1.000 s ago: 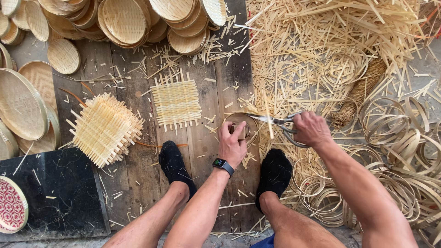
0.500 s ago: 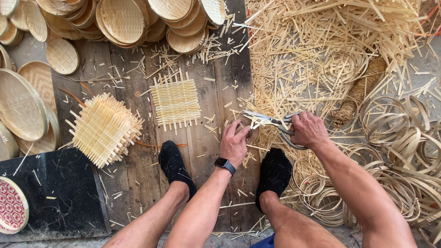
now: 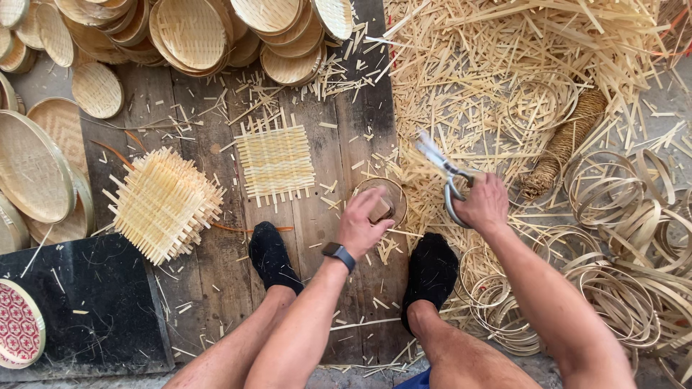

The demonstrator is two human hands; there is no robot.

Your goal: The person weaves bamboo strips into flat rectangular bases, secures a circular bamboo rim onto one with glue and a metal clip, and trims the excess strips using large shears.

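Observation:
My left hand (image 3: 365,225), with a dark watch on its wrist, grips a small round bamboo hoop (image 3: 394,193) that rests on the wooden boards (image 3: 324,144) between my two black-socked feet. My right hand (image 3: 483,204) holds a pair of metal scissors (image 3: 441,167) raised above the floor, blades pointing up and left, blurred. A flat woven square mat (image 3: 275,160) lies just ahead of my left foot. A stack of similar woven mats (image 3: 163,203) sits to its left.
Round woven bamboo trays (image 3: 187,29) are stacked along the top and left edges. A heap of bamboo strips (image 3: 519,65) and coiled bamboo rings (image 3: 620,238) fills the right side. A dark slab (image 3: 94,302) and a red patterned disc (image 3: 18,333) lie at the lower left.
My right hand has lifted the scissors off the hoop and swung them to the right and upward. My left hand stays on the hoop.

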